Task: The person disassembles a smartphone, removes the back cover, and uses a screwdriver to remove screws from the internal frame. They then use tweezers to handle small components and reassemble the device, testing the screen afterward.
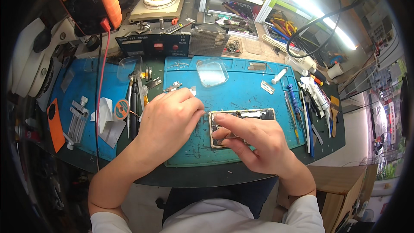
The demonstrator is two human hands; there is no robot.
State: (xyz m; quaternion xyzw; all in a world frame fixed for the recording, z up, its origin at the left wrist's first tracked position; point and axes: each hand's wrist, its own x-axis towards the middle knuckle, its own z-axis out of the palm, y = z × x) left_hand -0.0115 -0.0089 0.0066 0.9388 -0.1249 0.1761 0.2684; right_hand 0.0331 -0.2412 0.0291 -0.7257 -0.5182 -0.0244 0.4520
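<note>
In the head view, an opened phone (pixel 241 114) lies flat on the blue mat (pixel 194 154), itself on the dark desk (pixel 207 177), partly covered by the right hand (pixel 258 138). That hand's grip is curled, thumb near fingers, over the phone's inside; whether it pinches a small part, I cannot tell. The left hand (pixel 172 114) is just left of the phone, its grip drawn together at the fingertips; whatever may be in it is hidden.

The main risk, I judge, is to the exposed insides: a fingertip pressing down there could bend or smear something delicate. The phone appears unclamped, so a sideways push could slide it. Small metal pieces (pixel 174 87) lie loose beyond the left hand, and a careless wrist could scatter them. The clear tray (pixel 213 77) stands farther back; a reaching sleeve or knuckle might tip it.
</note>
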